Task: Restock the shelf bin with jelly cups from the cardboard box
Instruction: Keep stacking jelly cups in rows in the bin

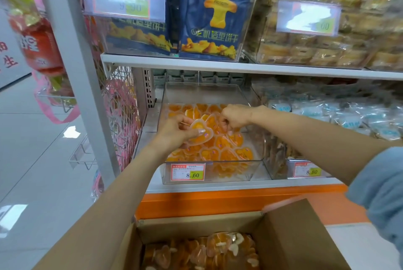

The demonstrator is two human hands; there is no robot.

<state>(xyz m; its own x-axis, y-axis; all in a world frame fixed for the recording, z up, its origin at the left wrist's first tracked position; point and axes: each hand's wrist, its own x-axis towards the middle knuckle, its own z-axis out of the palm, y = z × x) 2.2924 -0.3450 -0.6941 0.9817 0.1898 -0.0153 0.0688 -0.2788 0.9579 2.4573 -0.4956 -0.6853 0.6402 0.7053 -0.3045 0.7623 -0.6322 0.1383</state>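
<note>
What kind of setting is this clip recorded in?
Most likely a shop's snack aisle: a clear shelf bin with a price tag, packaged biscuits above, and a cardboard box of jelly cups for restocking.

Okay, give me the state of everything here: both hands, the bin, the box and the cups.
shelf bin: open top, partly filled with jelly cups.
cardboard box: flaps open, more cups inside.
left hand: holds one jelly cup over the bin.
right hand: fingers curled over the bin, grip unclear.
</note>
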